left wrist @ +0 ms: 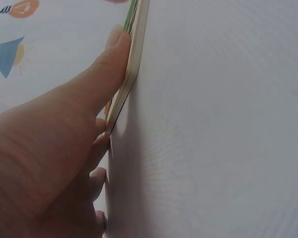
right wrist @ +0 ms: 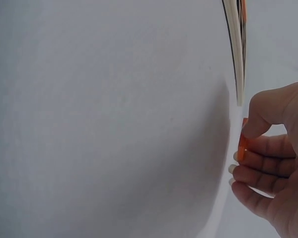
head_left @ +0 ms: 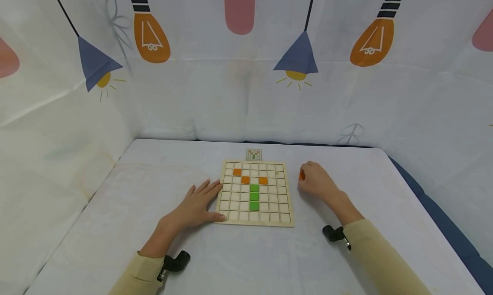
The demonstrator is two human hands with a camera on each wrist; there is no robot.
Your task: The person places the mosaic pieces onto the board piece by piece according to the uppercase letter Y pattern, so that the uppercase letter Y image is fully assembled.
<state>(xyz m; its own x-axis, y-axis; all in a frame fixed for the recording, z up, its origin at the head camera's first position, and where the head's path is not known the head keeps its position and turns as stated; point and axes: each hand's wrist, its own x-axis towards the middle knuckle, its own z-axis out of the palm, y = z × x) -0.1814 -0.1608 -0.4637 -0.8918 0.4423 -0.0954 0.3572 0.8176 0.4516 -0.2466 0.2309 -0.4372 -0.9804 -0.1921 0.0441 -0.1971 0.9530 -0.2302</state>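
A square wooden grid board (head_left: 269, 225) lies flat on the table, most of its cells pale. Three orange tiles (head_left: 237, 172) and a column of three green tiles (head_left: 254, 196) sit in its cells. My left hand (head_left: 197, 205) rests at the board's left side, fingers straight and spread, with the thumb on the near left corner. Right of the board, my right hand (head_left: 316, 180) pinches an orange tile (right wrist: 242, 144) between thumb and fingers, apart from the board.
A small pattern card (head_left: 253, 154) lies just beyond the board's far edge. The white table (head_left: 169, 166) meets a hanging cloth (head_left: 215, 98) printed with lamps and bulbs at the back. A black wrist mount (head_left: 178, 261) sticks out beside each sleeve.
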